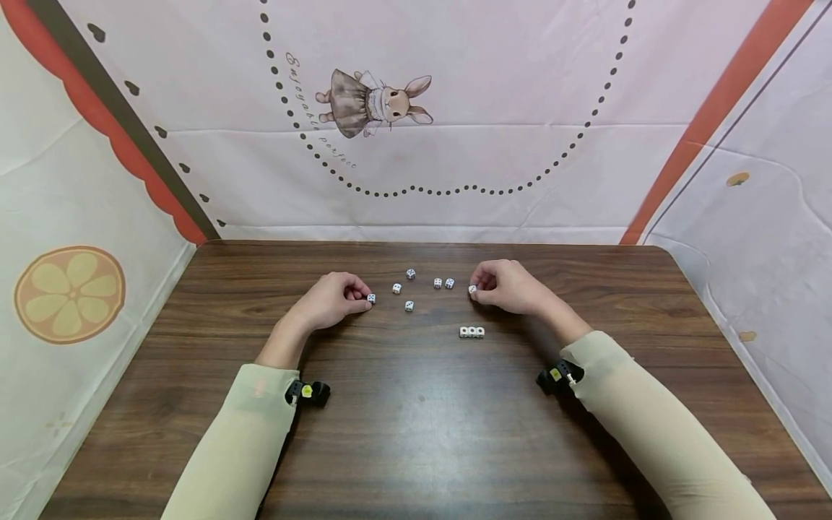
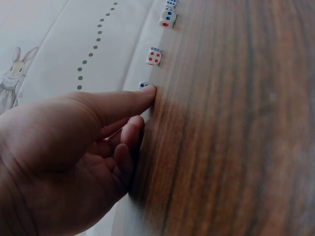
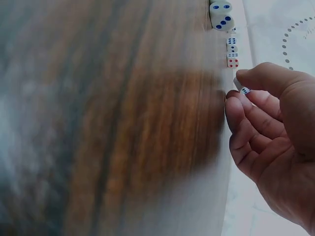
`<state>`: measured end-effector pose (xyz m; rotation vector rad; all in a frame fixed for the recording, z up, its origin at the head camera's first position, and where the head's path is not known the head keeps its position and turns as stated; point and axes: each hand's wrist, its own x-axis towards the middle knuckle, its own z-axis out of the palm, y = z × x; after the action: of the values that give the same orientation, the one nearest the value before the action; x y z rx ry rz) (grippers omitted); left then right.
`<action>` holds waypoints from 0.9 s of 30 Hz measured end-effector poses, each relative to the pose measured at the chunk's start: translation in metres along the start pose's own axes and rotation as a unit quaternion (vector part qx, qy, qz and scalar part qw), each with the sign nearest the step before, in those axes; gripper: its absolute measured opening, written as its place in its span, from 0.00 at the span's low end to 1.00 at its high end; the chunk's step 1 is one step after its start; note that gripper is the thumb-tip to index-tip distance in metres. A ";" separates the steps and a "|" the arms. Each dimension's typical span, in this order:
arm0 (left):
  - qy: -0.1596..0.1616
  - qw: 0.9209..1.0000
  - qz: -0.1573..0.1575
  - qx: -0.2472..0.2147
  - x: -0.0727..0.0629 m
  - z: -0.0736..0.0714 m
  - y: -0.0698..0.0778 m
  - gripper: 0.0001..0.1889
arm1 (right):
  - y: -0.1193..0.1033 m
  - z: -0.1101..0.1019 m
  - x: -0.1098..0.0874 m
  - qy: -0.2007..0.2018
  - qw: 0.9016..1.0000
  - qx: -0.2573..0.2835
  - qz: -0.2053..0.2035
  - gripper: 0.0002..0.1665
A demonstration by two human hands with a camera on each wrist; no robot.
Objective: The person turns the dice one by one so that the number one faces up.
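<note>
Between the thumb and fingers of my left hand (image 1: 331, 300) is a white die (image 1: 371, 298), low at the tabletop. In the left wrist view the thumb covers most of that die (image 2: 143, 86). My right hand (image 1: 510, 287) pinches another white die (image 1: 472, 289) at its fingertips, and the right wrist view shows this die (image 3: 240, 85) tilted under the thumb. Several loose dice lie between the hands, among them a die (image 1: 411, 274) at the back, a die (image 1: 409, 306) in front and two close together, one of them a die (image 1: 450, 283) near the right hand.
Three dice stand side by side in a straight row (image 1: 471, 332), nearer me than the right hand. Everything lies on a brown wood-grain table (image 1: 416, 433). A printed cloth (image 1: 487, 159) with a rabbit figure hangs behind the table's far edge.
</note>
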<state>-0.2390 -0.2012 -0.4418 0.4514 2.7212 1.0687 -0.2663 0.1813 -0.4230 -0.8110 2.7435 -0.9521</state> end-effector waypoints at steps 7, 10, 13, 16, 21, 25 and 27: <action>0.001 1.000 0.000 0.001 0.000 0.000 0.000 0.06 | 0.004 -0.003 -0.002 -0.004 1.000 0.013 -0.004 0.05; 0.000 1.000 0.001 -0.001 0.000 0.000 0.001 0.06 | 0.005 -0.003 -0.002 -0.009 1.000 0.013 -0.008 0.04; 0.000 1.000 0.001 -0.002 -0.001 0.000 0.001 0.06 | 0.006 -0.004 -0.003 -0.014 1.000 0.012 -0.010 0.04; 0.000 1.000 -0.001 -0.002 -0.001 0.000 0.001 0.06 | 0.006 -0.004 -0.003 -0.019 1.000 0.011 -0.009 0.04; 0.000 1.000 -0.001 0.000 -0.001 0.000 0.001 0.07 | 0.007 -0.004 -0.003 -0.025 1.000 0.008 -0.006 0.04; 0.000 1.000 0.001 0.000 -0.001 -0.001 0.001 0.07 | 0.007 -0.004 -0.003 -0.028 1.000 0.009 -0.002 0.06; 0.000 1.000 0.002 0.002 -0.002 -0.001 0.001 0.07 | 0.006 -0.004 -0.003 -0.026 1.000 0.007 0.001 0.07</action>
<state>-0.2373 -0.2012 -0.4401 0.4565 2.7232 1.0653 -0.2676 0.1892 -0.4239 -0.8180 2.6906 -0.9360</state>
